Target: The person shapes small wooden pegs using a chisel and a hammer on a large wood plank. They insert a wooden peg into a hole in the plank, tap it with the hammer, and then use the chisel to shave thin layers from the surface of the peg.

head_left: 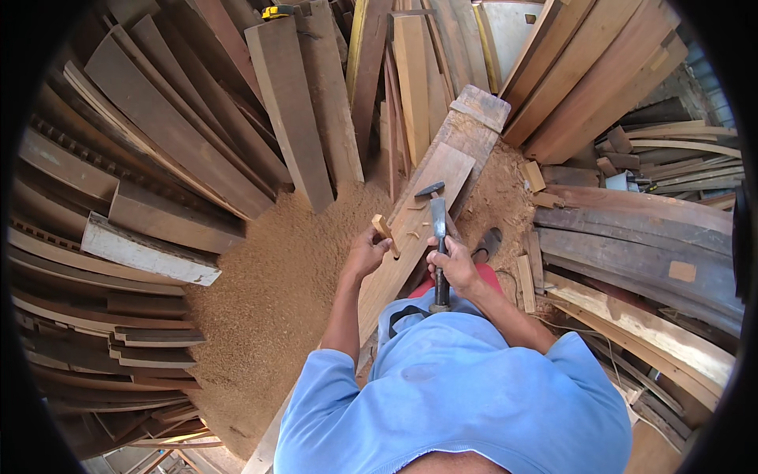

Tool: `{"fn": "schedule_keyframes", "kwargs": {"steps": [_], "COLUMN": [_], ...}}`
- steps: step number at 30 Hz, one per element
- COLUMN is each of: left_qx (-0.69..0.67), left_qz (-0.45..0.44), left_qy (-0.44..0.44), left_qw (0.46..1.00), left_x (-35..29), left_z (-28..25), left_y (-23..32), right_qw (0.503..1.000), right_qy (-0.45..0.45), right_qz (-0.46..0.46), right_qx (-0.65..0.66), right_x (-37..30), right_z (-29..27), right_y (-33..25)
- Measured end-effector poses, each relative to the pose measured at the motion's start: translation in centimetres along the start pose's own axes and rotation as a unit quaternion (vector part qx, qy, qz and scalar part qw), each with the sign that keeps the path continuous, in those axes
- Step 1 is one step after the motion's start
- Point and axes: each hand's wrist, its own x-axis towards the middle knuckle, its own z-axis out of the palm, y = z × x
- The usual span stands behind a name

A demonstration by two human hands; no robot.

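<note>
gripping a small wooden piece between thumb and fingers, the left hand is posed above the left edge of a smooth wooden board; whether the piece's lower end meets the board cannot be told. the two hands are apart, with the right hand closed around the upper handle of a chisel, its broad metal blade directed away from the body and its dark handle toward the lap. between and just beyond the hands, curled shavings are scattered on the board. farther beyond the right hand is a hammer, its head over the board. the board rests on a rougher plank, which extends forward beyond both hands. to the left of the left hand, sawdust covers the ground, bordered by stacked timbers. to the right of the right hand are a sandalled foot, short offcuts and long grey boards.
</note>
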Motion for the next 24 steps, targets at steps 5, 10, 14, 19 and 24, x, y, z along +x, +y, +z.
{"fn": "schedule_keyframes", "kwargs": {"steps": [5, 10, 14, 19, 24], "left_qx": [0.101, 0.142, 0.11, 0.025, 0.14], "left_qz": [0.013, 0.077, 0.107, 0.129, 0.088], "left_qy": [-0.011, -0.045, -0.1, -0.103, -0.141], "left_qw": [0.995, 0.986, 0.983, 0.986, 0.976], "left_x": [2.4, 3.3, 3.9, 4.4, 4.2], "left_z": [1.6, 2.1, 2.1, 2.4, 1.6], "left_y": [-3.9, -2.0, -3.9, -5.4, -6.1], "right_qw": [0.999, 0.959, 0.931, 0.87, 0.908], "right_qy": [-0.01, 0.036, 0.012, -0.058, -0.019], "right_qz": [-0.042, -0.092, -0.189, -0.149, -0.165], "right_qx": [-0.028, -0.267, -0.311, -0.466, -0.386], "right_x": [1.3, 1.5, 1.2, 3.2, 2.3], "right_z": [-0.8, -1.2, 0.6, 0.0, 1.4], "right_y": [-1.3, -4.0, -4.9, 1.0, -0.1]}}
